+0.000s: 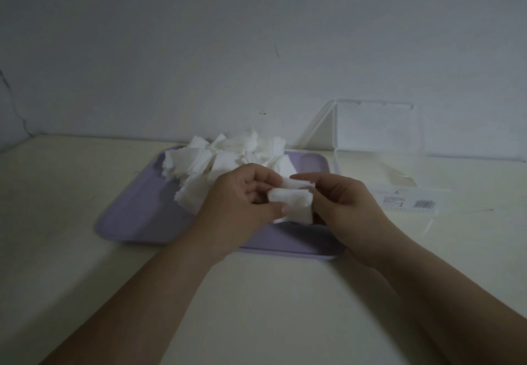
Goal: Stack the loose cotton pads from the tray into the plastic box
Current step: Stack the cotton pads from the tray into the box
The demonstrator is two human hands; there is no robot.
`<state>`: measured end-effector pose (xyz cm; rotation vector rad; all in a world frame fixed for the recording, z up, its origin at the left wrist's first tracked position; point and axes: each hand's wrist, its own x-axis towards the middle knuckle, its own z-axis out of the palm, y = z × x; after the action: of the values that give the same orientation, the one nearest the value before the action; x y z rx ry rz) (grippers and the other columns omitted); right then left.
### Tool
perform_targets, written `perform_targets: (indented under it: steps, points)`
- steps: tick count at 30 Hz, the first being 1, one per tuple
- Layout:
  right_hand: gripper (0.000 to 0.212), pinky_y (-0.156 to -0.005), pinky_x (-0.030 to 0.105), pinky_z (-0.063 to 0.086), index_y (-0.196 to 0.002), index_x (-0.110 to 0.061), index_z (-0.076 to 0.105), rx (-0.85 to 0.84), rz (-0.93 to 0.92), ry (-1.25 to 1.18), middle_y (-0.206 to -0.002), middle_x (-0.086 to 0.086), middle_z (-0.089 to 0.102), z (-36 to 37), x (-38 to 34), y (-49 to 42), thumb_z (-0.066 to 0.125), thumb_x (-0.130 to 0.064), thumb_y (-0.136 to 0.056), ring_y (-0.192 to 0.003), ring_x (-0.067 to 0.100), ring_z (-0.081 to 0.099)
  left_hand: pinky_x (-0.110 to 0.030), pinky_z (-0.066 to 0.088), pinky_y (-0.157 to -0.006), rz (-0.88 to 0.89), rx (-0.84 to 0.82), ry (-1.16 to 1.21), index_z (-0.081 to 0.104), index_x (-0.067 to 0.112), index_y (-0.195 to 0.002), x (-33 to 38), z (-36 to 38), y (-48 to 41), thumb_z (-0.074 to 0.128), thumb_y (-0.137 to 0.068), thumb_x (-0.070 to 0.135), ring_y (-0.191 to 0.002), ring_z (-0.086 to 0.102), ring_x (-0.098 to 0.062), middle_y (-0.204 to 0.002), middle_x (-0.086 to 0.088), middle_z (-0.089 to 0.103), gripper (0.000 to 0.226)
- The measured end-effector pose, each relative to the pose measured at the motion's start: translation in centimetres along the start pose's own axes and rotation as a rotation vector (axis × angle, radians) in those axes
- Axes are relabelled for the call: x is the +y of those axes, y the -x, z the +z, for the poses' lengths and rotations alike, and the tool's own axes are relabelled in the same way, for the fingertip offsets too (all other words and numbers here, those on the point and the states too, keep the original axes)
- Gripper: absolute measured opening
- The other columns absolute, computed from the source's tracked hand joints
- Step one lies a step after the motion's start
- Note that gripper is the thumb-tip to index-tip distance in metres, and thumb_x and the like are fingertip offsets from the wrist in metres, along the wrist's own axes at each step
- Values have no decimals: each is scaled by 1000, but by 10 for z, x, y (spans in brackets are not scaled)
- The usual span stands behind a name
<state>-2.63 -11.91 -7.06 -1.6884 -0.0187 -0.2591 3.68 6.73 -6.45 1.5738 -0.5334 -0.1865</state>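
Both hands met over the near half of the tray (134, 222). Left hand (242, 202) pinched the left edge of a small bunch of cotton pads (291, 202), thumb pressed on the front and curled fingers behind; right hand (342, 202) closed on the bunch's right edge, index finger lying along the top. So each hand was narrow and held the same few pads, lifted just clear of the tray floor.

Those pads looked white, square-cut and thin, with slightly fuzzy edges; at least two layers showed, not quite lined up. More lay in a loose heap (225, 159) on the far left part of the lilac tray, tumbled at all angles.

They would likely handle as very light, soft and limp, bending under any grip and clinging to one another rather than sliding. Holding them by opposite edges, with light pressure, seemed the sound way to square them up; a hard squeeze would probably crease them.

On the desk (85, 179), just right of the tray, the plastic box (379, 176) stood with its clear lid (376, 128) raised upright. Whether any pads lay inside could not be told.
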Motion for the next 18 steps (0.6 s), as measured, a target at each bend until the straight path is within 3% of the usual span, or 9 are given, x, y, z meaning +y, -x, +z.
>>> perform_targets:
  steps: [3,5,8,10,12,16,18]
  points:
    - [24,-96,54,56,-113,-10,77,-4,90,-113,-108,20,77,-2,-3,-2,56,-4,-102,-108,41,71,-28,62,-79,22,55,-33,68,9,-99,0,1,0,85,-73,-11,-82,73,-20,-93,-10,75,37]
    - [27,-99,54,54,-112,-11,78,-78,99,-181,-112,25,74,-4,-5,-1,63,-8,-90,-108,41,70,-26,60,-75,36,75,-44,69,11,-97,1,1,0,85,-72,-10,-76,69,-14,-88,-7,73,37]
    - [26,-94,45,56,-113,-14,76,-101,-45,34,-106,14,78,-1,0,3,73,-14,-87,-103,30,73,-25,57,-68,40,92,-100,68,17,-98,-1,2,-2,90,-68,-4,-70,62,-11,-84,-6,69,43]
    - [19,-93,44,57,-109,-18,75,-55,-96,192,-101,5,80,2,3,2,71,-13,-91,-100,28,75,-20,48,-59,33,83,-169,68,20,-105,-1,0,-3,94,-66,4,-61,52,-7,-76,-3,60,49]
    - [19,-93,44,58,-108,-19,73,-67,-96,247,-98,3,80,2,2,2,67,-8,-93,-98,24,75,-19,42,-55,16,26,-223,72,20,-105,-2,-2,-3,91,-72,8,-58,46,-8,-69,-3,54,40]
    - [33,-79,12,48,-119,-25,63,-51,-103,490,-101,-13,72,5,-5,6,60,-4,-94,-89,1,67,-28,39,-58,7,-31,-270,74,16,-87,-6,-2,-2,84,-81,8,-61,45,-15,-65,-6,52,14]
    - [47,-83,4,44,-137,-25,54,-41,-36,555,-118,-12,66,9,-7,7,57,-5,-95,-102,2,63,-31,39,-60,-12,-30,-287,73,13,-87,-7,-1,-2,84,-80,7,-60,47,-14,-64,-6,54,14]
